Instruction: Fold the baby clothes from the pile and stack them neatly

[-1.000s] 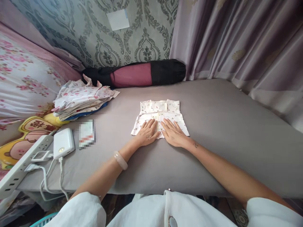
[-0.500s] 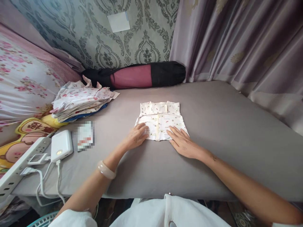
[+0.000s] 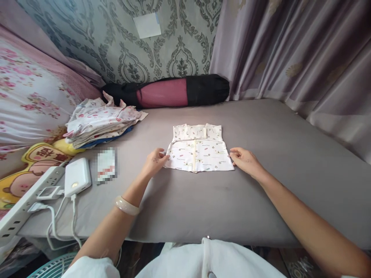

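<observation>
A small white baby shirt [image 3: 210, 156] with a tiny printed pattern and a pale yellow centre strip lies on the grey sheet in front of me. Its upper part is folded over, and the sleeves do not show spread out. At the shirt's lower left edge, my left hand [image 3: 155, 162] has its fingers closed on the fabric. My right hand [image 3: 246, 162] is curled at the opposite edge, its thumb and fingers pinching the side. The fingertips of both hands are partly hidden. A pale bangle [image 3: 126, 205] circles my left wrist.
A pile of folded baby clothes [image 3: 101, 117] sits at the left. Nearer me are a blurred packet [image 3: 106, 165], a white power bank [image 3: 77, 177] with cables and a power strip [image 3: 31, 200]. A black and pink long bag [image 3: 164, 92] lies along the wall.
Both hands were lying flat on the shirt's lower part. They have moved outward, left and right, to its side edges, and the fingers have curled in.
</observation>
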The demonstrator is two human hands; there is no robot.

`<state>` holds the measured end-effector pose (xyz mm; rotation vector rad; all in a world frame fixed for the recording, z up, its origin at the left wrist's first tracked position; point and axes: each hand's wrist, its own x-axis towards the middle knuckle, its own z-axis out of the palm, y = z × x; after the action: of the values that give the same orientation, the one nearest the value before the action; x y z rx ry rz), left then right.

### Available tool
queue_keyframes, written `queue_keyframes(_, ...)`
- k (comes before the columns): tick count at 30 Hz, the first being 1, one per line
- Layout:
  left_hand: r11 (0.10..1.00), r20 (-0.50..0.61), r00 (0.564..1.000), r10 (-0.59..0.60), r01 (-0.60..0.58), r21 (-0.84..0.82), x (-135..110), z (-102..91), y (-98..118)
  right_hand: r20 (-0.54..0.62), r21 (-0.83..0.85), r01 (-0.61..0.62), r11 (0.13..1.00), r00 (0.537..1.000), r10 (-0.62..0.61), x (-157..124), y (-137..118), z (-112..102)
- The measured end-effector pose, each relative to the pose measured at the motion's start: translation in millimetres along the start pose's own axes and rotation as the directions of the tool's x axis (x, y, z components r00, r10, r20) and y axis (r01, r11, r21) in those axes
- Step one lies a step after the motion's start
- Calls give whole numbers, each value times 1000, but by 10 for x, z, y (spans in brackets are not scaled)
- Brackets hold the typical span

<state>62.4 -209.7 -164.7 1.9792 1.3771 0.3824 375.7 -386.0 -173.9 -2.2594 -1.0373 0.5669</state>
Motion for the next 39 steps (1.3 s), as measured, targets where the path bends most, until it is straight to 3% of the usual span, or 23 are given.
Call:
queue_keyframes(5,987,89,994,-62,75,-143,17,7,1,123,67,-30,997,992,22,-139,-54,-16)
queue_keyframes(9,947,249,966,-66,139,-289,-43,-46,-5,223,160,-162,974,967,124,-300,-172,-106)
queue_keyframes(13,910,319,947,-36,163,-381,-109,-102,-9,270,232,-276,933,939,211,-357,-218,-167)
queue_keyframes(19,886,399,916,37,155,-437,-99,-137,42,460,327,-417,848,854,242,-235,-135,-100)
queue_keyframes(21,874,437,897,58,166,-457,-71,-135,57,427,361,-396,844,875,228,-227,-142,-77)
queue_keyframes(24,830,460,885,69,205,-519,-29,-133,73,322,453,-271,849,938,127,-258,-181,-77)
queue_keyframes(27,748,427,903,52,249,-615,11,-131,99,275,562,-151,813,961,-11,-271,-209,-101)
queue_keyframes(31,627,323,945,48,223,-747,81,-87,158,198,701,-91,708,978,-70,-204,-230,-98)
queue_keyframes(35,556,133,985,114,48,-830,135,14,230,116,775,18,632,978,-171,-126,-235,-22)
queue_keyframes(39,606,-51,976,213,-173,-777,157,129,283,53,706,197,681,943,-328,-96,-191,85)
